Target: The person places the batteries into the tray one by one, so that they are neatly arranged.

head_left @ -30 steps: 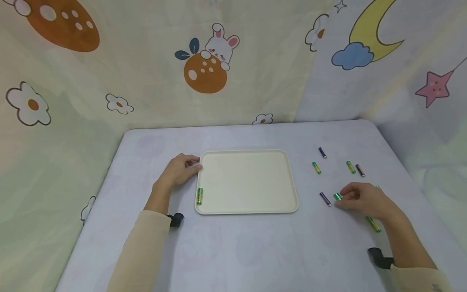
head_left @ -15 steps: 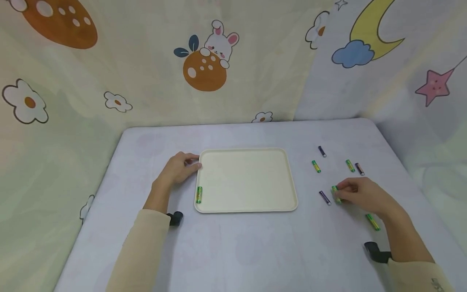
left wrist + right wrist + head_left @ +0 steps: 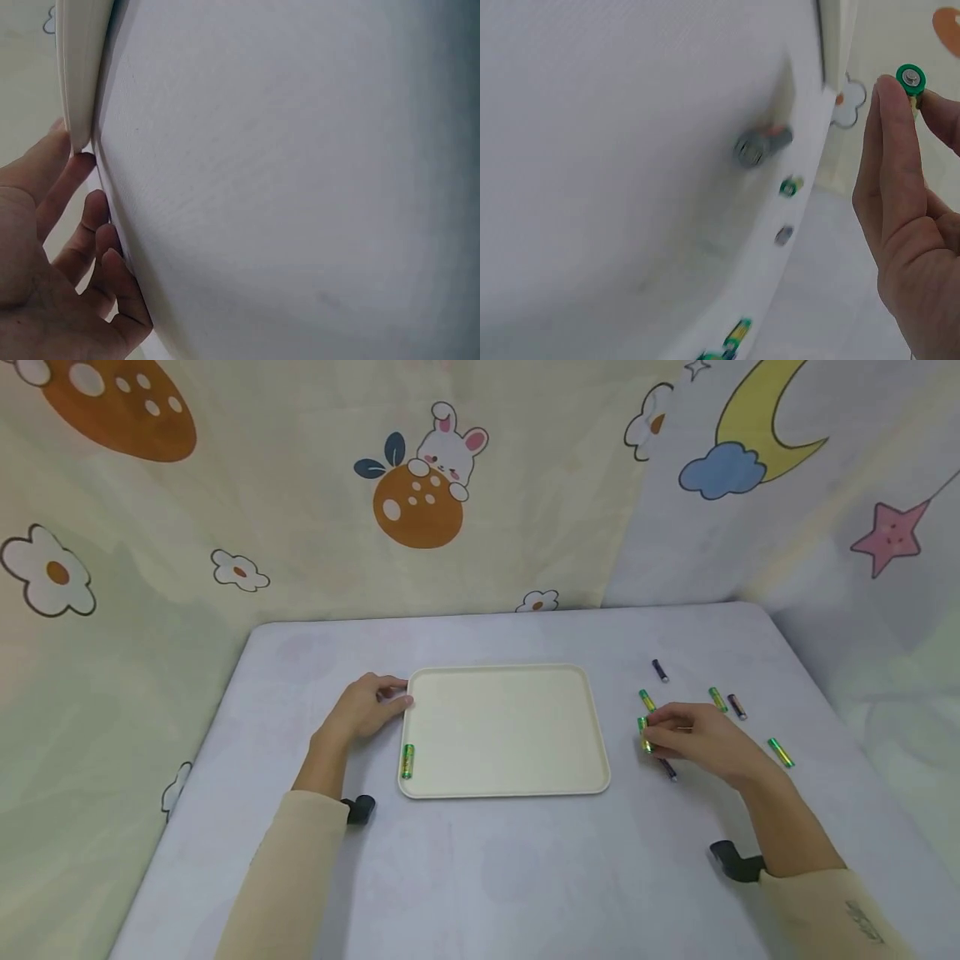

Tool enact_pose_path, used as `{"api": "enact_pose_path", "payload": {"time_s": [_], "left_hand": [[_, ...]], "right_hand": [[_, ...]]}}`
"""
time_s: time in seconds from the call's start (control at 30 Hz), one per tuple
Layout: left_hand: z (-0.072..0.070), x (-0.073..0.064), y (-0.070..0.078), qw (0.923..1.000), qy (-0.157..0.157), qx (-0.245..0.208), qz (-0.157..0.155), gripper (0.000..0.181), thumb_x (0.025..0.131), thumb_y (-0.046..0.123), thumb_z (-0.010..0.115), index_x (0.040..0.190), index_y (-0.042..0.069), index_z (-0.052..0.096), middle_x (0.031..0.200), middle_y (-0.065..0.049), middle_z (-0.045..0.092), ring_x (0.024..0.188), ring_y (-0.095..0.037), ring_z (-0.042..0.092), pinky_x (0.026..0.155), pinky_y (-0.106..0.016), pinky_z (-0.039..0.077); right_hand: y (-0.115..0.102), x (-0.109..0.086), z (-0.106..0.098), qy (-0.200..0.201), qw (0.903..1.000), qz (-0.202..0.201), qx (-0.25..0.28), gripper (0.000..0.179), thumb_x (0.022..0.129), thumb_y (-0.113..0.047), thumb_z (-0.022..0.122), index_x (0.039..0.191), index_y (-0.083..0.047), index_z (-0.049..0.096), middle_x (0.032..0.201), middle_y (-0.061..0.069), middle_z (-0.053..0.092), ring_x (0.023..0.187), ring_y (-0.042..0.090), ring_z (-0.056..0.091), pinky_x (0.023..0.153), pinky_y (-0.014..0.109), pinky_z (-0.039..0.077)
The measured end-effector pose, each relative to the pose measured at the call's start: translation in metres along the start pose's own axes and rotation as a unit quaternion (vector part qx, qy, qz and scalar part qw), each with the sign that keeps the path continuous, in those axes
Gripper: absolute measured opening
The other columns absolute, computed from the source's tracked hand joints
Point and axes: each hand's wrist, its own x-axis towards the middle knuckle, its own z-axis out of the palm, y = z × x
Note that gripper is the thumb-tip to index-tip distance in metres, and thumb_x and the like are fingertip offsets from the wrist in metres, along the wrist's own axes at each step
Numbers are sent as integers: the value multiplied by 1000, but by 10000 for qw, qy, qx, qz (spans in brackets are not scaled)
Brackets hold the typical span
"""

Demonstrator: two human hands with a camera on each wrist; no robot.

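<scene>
My left hand [image 3: 363,706] pinches the left rim of the cream tray [image 3: 510,731], thumb above and index finger below the edge in the left wrist view. My other fingers curl loosely beneath. One green battery [image 3: 407,761] lies along the tray's left side. Between the thumb and fingertips of my right hand [image 3: 705,739] is another green battery [image 3: 910,77], its metal end toward the camera in the right wrist view. It is held to the right of the tray, overlapping a dark battery [image 3: 668,770] in the head view.
Several loose batteries lie right of the tray: a dark one [image 3: 660,671] at the back, green ones [image 3: 717,698] [image 3: 781,752] and another dark battery [image 3: 737,707] farther right. A green battery [image 3: 647,698] lies just beyond my right hand. A printed cloth [image 3: 300,485] hangs behind the table.
My right hand has taken hold of a green battery and moved left with it toward the tray, uncovering a green battery at the right. My left hand stays at the tray's rim.
</scene>
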Motion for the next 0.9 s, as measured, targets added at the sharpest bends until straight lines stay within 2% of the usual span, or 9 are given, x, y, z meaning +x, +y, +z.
{"api": "enact_pose_path", "payload": {"time_s": [0.07,0.37,0.63,0.9], "left_hand": [[0,0,-1,10000,-1,-6,7,50,100,42,64,145,20,60,129,-12,57,115,-31,53,98,-50,45],[-1,-1,0,10000,22,-52,11,49,100,42,65,144,20,61,128,-12,57,115,-32,53,99,-50,45],[-2,0,1,10000,35,-19,9,49,100,43,65,143,20,62,127,-11,57,113,-31,53,98,-49,45],[-5,1,0,10000,-40,-17,39,49,100,43,65,144,20,61,127,-11,58,113,-31,53,98,-49,45]], "right_hand": [[-8,4,7,-19,9998,-140,112,48,98,-27,71,129,8,58,115,19,69,100,25,74,86,31,60],[-40,26,33,-138,9987,-265,401,42,97,-22,72,126,5,59,112,20,68,99,26,73,89,39,59],[-60,48,58,-422,9952,-432,772,40,95,-18,73,123,7,59,106,18,69,98,27,73,87,33,60],[-75,67,89,-594,9914,-449,1080,35,93,-17,74,119,4,61,102,17,70,97,31,74,88,37,60]]}}
